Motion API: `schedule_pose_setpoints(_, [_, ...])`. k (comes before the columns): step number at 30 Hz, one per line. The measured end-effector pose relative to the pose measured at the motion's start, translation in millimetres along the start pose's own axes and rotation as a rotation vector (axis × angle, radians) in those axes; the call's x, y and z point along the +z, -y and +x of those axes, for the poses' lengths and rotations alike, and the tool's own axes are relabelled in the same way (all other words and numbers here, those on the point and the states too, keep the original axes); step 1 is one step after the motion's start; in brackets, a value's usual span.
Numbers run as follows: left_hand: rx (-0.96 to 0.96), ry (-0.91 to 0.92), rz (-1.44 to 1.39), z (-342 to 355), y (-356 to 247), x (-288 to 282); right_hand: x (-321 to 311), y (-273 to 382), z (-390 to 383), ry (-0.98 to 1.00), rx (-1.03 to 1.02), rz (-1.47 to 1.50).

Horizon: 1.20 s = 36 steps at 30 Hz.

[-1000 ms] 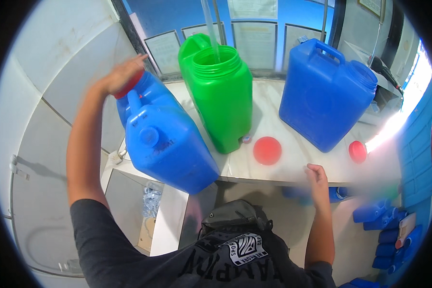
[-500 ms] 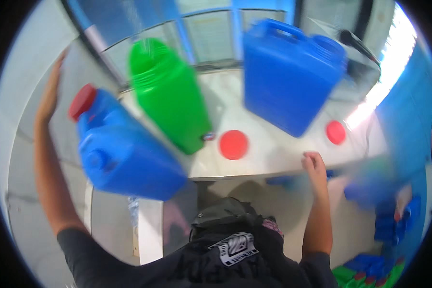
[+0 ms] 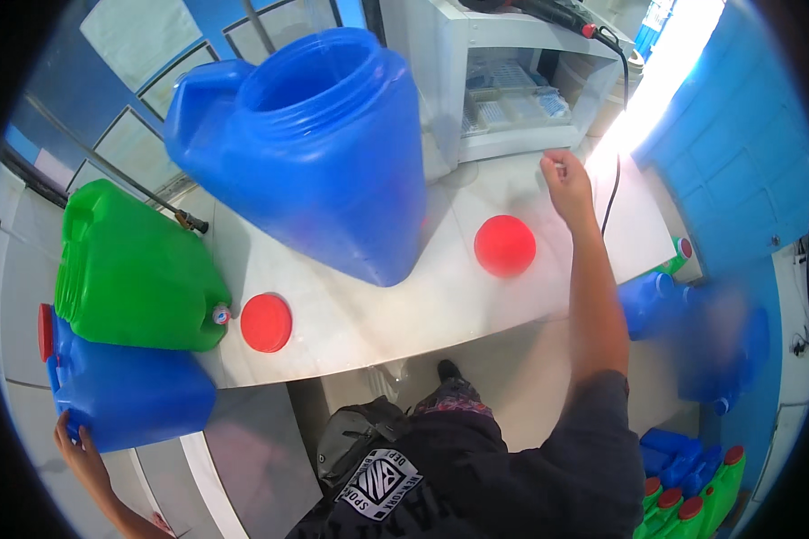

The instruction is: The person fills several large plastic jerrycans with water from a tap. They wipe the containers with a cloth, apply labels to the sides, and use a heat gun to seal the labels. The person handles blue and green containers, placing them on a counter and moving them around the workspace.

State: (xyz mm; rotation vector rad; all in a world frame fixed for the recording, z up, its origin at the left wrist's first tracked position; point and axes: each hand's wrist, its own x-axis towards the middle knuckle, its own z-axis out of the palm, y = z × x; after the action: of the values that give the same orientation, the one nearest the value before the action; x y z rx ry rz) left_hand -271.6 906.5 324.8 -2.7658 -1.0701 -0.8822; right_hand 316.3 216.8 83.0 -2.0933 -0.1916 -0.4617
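At the lower left, my left hand (image 3: 81, 456) rests with its fingers apart against the lower edge of a blue jerrycan (image 3: 144, 391) with a red cap. My right hand (image 3: 568, 186) hangs over the counter's right part, fingers curled in and nothing visible in them. Beside the blue jerrycan stands a green jerrycan (image 3: 144, 269), uncapped, with a small tap at its base. A large blue jerrycan (image 3: 333, 180) with a wide open mouth stands mid-counter. One red lid (image 3: 266, 322) lies by the green jerrycan; another red lid (image 3: 505, 246) lies nearest my right hand.
Behind the white counter (image 3: 377, 328) is a white shelf unit (image 3: 512, 144) holding clear trays, with a black corded tool (image 3: 548, 11) on top. Its cord (image 3: 617, 135) hangs to the counter. Several blue and green jerrycans (image 3: 688, 476) stand on the floor at right.
My view has swung right, bringing the shelf unit in. My left hand has come from the far-left wall down to the capped blue jerrycan. My right hand has moved forward over the counter.
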Motion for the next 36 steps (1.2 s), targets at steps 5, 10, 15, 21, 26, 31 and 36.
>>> schedule_pose_setpoints(5, [-0.054,-0.009,0.256,3,8,-1,-1,-37,95,-0.063,-0.091,-0.305])
schedule_pose_setpoints(10, [-0.044,-0.051,0.410,6,-5,8,9,-84,163,-0.097,-0.149,-0.613])
schedule_pose_setpoints(15, [-0.050,-0.090,0.457,5,-2,10,26,-111,207,0.051,-0.044,-0.866])
schedule_pose_setpoints(21, [-0.099,-0.193,0.383,1,-18,15,50,-110,228,0.035,-0.015,-0.964])
schedule_pose_setpoints(26, [-0.125,-0.474,0.311,10,-36,54,47,-137,236,-0.041,-0.086,-0.984])
schedule_pose_setpoints(31, [-0.133,-0.751,0.353,5,-71,60,30,-80,212,0.044,-0.066,-0.860])
schedule_pose_setpoints(36, [-0.215,-0.862,0.180,16,-62,67,26,-91,215,-0.186,-0.231,-0.829])
